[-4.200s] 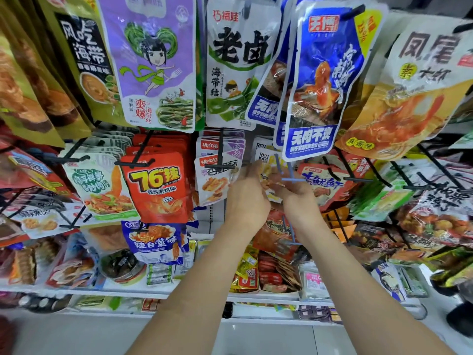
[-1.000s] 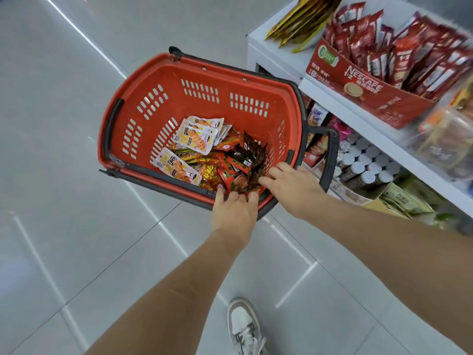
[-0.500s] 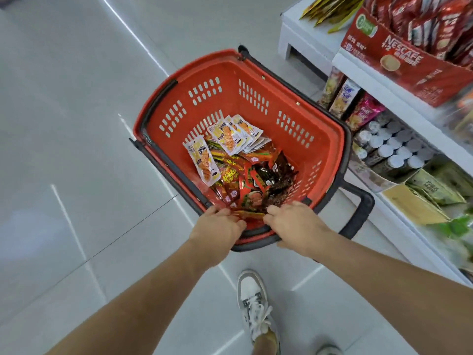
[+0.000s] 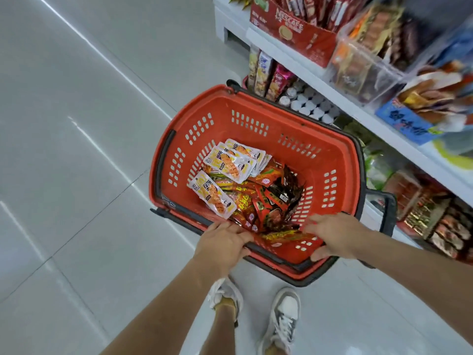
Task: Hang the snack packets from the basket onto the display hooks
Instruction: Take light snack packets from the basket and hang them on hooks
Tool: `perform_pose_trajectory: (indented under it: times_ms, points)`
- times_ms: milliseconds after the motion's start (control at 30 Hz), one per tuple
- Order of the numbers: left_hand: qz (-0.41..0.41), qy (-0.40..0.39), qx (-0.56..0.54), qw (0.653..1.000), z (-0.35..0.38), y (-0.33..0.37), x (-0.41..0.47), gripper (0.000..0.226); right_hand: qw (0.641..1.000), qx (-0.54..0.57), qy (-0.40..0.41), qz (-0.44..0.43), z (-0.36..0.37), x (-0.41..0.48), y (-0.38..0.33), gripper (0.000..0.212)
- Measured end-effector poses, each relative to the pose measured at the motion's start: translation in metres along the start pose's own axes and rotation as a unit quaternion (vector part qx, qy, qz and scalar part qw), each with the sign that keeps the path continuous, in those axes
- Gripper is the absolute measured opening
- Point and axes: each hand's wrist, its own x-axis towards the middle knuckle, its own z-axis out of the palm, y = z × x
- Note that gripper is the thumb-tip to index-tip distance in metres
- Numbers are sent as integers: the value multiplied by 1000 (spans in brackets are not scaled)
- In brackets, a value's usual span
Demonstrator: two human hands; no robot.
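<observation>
A red plastic basket [image 4: 256, 101] with black handles stands on the floor below me. Inside lie white snack packets [image 4: 226, 162], a heap of red and yellow packets [image 4: 256, 206] and some dark ones [image 4: 286, 190]. My left hand [image 4: 222, 245] lies over the basket's near rim, its fingers stretched towards the red packets, and I see nothing held in it. My right hand [image 4: 332, 237] hovers over the near right corner with fingers spread, holding nothing. One long red and yellow packet [image 4: 289, 237] lies between the two hands. The display hooks are out of view.
White store shelves [image 4: 358, 108] run along the right, close to the basket, with a red Nescafe box [image 4: 294, 29], clear bins of snacks and small bottles [image 4: 309, 106]. Grey tiled floor [image 4: 89, 149] spreads to the left. My two shoes [image 4: 284, 319] stand just behind the basket.
Four seconds ago both hands worked at a hook on the display. Since then I have turned down to the basket; in the last half second the hands have spread apart along its near rim.
</observation>
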Motion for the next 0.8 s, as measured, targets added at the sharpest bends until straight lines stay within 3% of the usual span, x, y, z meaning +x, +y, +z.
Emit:
perform_pose_trajectory:
  times_ms: [167, 233, 300, 367, 433, 500, 567, 633, 800]
  points:
    - [16, -32, 14, 999, 1, 45, 8, 41, 997, 56, 39, 49, 36, -31, 17, 70]
    - [25, -11, -22, 999, -4, 50, 14, 43, 975, 175, 114, 74, 35, -36, 18, 66]
    - [33, 78, -113, 990, -14, 47, 19, 42, 907, 328, 242, 107, 24, -36, 15, 55]
    - [37, 179, -192, 964, -29, 37, 31, 38, 807, 451, 357, 132, 8, -32, 10, 38]
    - [29, 230, -243, 942, -43, 28, 49, 38, 717, 547, 409, 137, -5, -21, 2, 28]
    - [21, 238, -229, 944, -57, 18, 71, 39, 671, 590, 427, 136, -14, 2, 2, 24]
    - [23, 229, -175, 957, -65, 7, 100, 37, 662, 608, 415, 140, -17, 35, 6, 22]
    - [31, 218, -112, 969, -69, -1, 131, 36, 677, 605, 393, 144, -15, 74, 14, 21]
    - [79, 131, 108, 982, -59, -4, 212, 42, 771, 511, 350, 149, -9, 157, 41, 38]
